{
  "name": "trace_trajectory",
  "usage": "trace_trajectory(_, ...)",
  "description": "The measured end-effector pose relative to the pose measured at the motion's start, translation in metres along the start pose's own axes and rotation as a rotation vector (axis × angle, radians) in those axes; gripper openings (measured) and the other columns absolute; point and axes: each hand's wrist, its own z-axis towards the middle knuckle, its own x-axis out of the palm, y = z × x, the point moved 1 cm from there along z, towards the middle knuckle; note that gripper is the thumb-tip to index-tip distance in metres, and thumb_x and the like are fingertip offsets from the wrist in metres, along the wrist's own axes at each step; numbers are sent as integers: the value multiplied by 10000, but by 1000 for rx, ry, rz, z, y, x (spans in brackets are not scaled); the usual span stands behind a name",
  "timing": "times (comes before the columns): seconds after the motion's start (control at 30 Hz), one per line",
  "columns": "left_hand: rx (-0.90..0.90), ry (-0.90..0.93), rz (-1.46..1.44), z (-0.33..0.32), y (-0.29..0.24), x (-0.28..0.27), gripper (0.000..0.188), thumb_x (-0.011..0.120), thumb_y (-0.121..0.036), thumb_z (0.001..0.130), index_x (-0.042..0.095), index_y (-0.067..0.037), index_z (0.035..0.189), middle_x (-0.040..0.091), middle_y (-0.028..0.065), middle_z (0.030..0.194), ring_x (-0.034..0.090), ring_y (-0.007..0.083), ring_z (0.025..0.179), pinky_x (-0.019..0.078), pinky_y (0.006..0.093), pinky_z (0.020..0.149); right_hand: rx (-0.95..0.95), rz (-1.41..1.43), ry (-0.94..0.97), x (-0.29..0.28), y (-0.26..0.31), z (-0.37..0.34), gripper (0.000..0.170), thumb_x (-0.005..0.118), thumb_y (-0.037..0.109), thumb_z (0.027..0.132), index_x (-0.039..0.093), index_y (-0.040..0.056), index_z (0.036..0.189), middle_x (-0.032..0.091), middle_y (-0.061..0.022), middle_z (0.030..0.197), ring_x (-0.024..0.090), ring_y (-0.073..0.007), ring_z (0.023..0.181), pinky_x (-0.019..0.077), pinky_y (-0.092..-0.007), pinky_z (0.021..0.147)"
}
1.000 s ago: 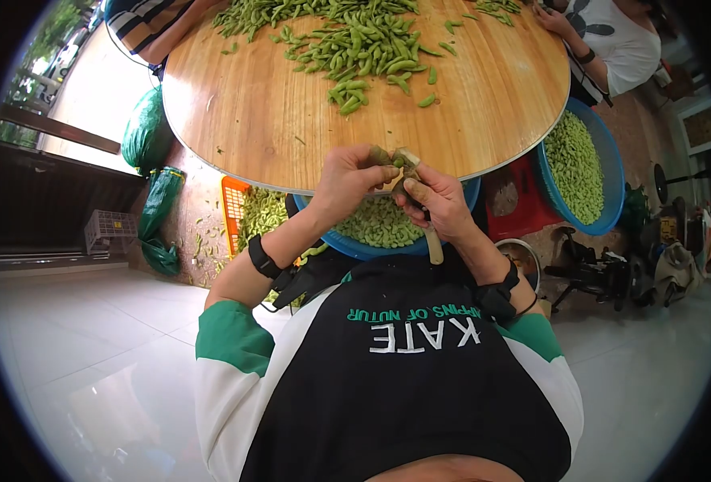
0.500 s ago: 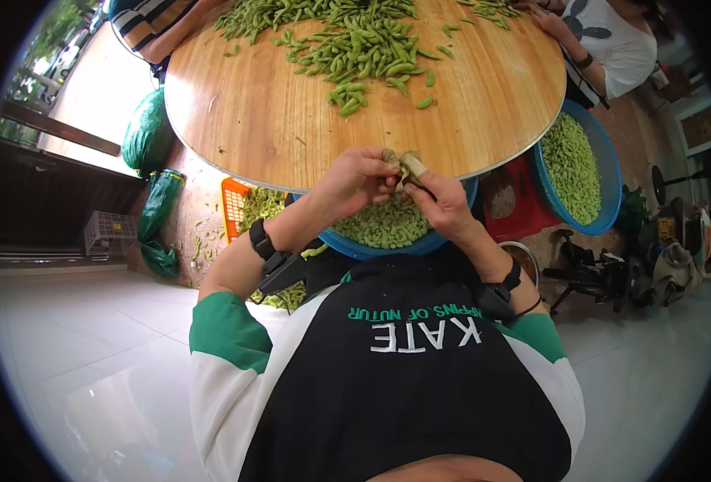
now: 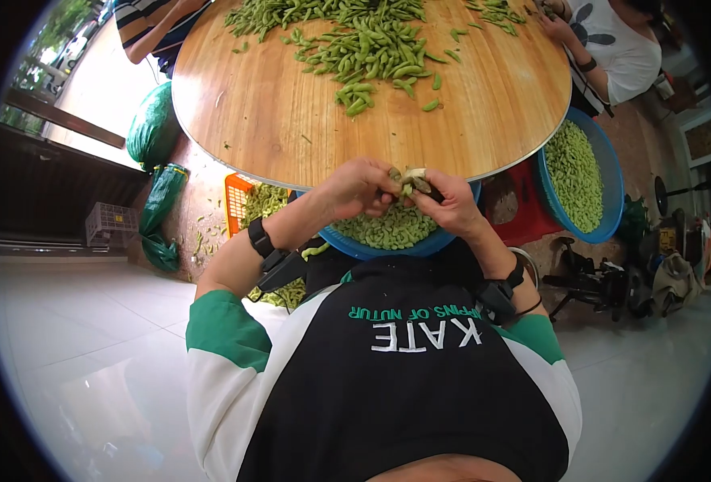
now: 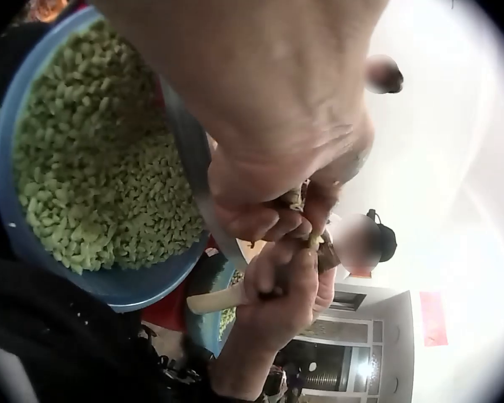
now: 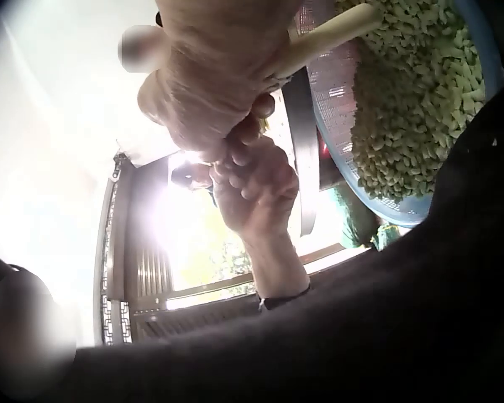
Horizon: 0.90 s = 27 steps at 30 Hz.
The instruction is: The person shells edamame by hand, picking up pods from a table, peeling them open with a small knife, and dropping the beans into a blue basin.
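Note:
At the table's near edge, my left hand (image 3: 359, 189) and right hand (image 3: 454, 207) meet fingertip to fingertip over a blue basin (image 3: 347, 244). Between the fingertips is a small green soybean pod (image 3: 407, 191), mostly covered by the fingers; my left thumb and fingers pinch it. My right hand curls around a tool whose pale handle (image 4: 218, 300) sticks out behind the fist in the left wrist view, and also shows as a smooth handle (image 5: 336, 35) in the right wrist view. The tool's working end is hidden. Shelled green beans (image 3: 383, 231) fill the basin below.
A pile of soybean pods (image 3: 371, 52) lies across the round wooden table (image 3: 267, 120). At the right stands another blue basin of beans (image 3: 576, 173), beside a red stool (image 3: 520, 209). An orange crate (image 3: 236, 205) is at left. Two people sit across the table.
Both hands have dropped slightly toward me and their fingers have shifted around the pod. The tool's pale handle, visible below my right hand a second ago, is now hidden in the head view.

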Motion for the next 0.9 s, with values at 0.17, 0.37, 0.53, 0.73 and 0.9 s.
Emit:
trace_trajectory(0.17, 67, -212, 288, -11, -2, 12, 67, 598, -27, 792, 583, 8, 736, 532, 80, 623, 499, 163, 514, 337, 282, 432, -80, -99, -48, 6, 5, 5, 219, 633, 29, 820, 588, -10, 1030, 612, -86, 721, 589, -149, 635, 473, -268, 601)
trace_trajectory(0.37, 2, -174, 191, -7, -3, 1, 84, 610, -21, 789, 571, 2, 718, 530, 82, 613, 507, 159, 528, 333, 285, 426, -52, -99, -59, 9, 1, 8, 183, 655, 47, 790, 586, -2, 951, 559, -103, 670, 524, -182, 566, 437, -301, 546)
trace_trajectory(0.53, -73, -161, 274, -2, 1, 2, 88, 608, -12, 780, 563, -4, 704, 534, 93, 601, 476, 150, 473, 319, 282, 407, -74, -153, 23, 2, 1, 7, 157, 662, 46, 775, 579, -1, 900, 531, -103, 643, 506, -177, 548, 421, -301, 528)
trace_trajectory(0.73, -12, -268, 645, -10, 4, 18, 73, 605, -31, 775, 593, -6, 708, 574, 89, 612, 495, 161, 450, 381, 301, 421, -34, -150, -9, 1, -1, 2, 126, 636, 28, 775, 578, 8, 885, 509, -96, 641, 502, -159, 557, 415, -290, 526)
trace_trajectory(0.9, 305, -258, 1832, -70, 9, 5, 145, 586, -105, 733, 635, 25, 774, 611, 244, 707, 623, 361, 691, 502, 416, 682, 2, -137, 46, 0, 11, -11, 178, 605, -11, 751, 601, 16, 927, 515, -93, 681, 494, -157, 579, 420, -282, 557)
